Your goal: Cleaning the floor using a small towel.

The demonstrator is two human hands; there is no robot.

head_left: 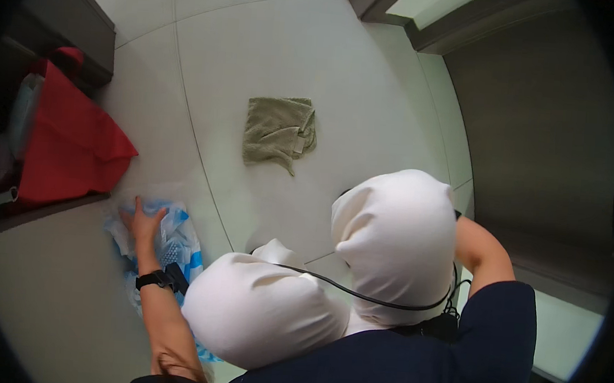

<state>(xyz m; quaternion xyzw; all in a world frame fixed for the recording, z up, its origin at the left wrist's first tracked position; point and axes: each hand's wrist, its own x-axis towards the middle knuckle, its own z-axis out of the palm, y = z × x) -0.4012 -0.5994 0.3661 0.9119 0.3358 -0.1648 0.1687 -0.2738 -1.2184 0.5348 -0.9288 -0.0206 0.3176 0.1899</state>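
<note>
My left hand (144, 224) lies over a crumpled clear plastic bag (193, 244) with blue and white markings, at the lower left. Its fingers and thumb are spread apart against the plastic, and no firm grip shows. A black watch-like band (153, 279) circles that wrist. My right forearm (484, 254) passes behind my raised right knee, which hides the hand. On the floor ahead lies a folded olive-green cloth (276, 129) with a small pale tag and one loose corner; neither visible arm touches it.
A red fabric bag (75, 140) stands at the left beside a dark cabinet (66, 18). My knees in white trousers (396, 233) fill the near middle, with a black cable (357, 294) across them. A dark panel (539, 136) borders the right side of the tiled floor (224, 50).
</note>
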